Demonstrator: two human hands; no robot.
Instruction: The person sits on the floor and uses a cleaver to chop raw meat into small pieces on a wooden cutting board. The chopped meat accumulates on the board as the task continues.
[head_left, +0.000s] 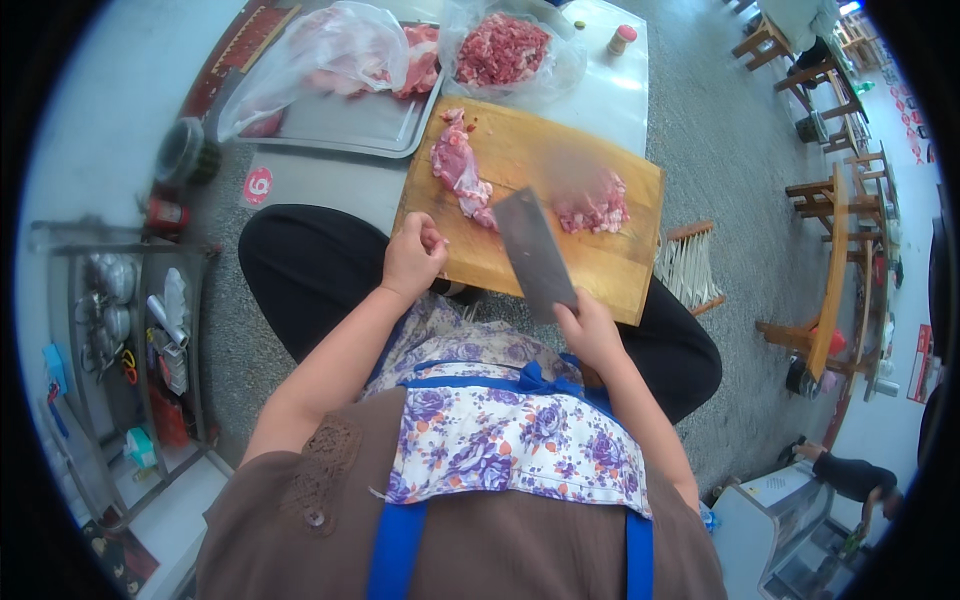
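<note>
A Chinese cleaver (534, 255) is gripped by its handle in my right hand (592, 326), its broad blade tilted over the front of a wooden cutting board (480, 255). My left hand (414, 255) is at the board's left edge with its fingers curled in. A small pale spot shows at its fingertips; whether it is a scrap of meat is unclear. A long strip of raw meat (459, 165) lies on the board, its lower end close to the blade. To the right sits a pile of cut meat (596, 202), partly blurred.
Behind the board stand a metal tray (337, 131) with larger meat pieces under a plastic bag (330, 52), and a bag of minced meat (502, 49). A red-capped jar (622, 39) is on the metal table (619, 97). A folding stool (688, 266) stands right; another person (855, 476) is lower right.
</note>
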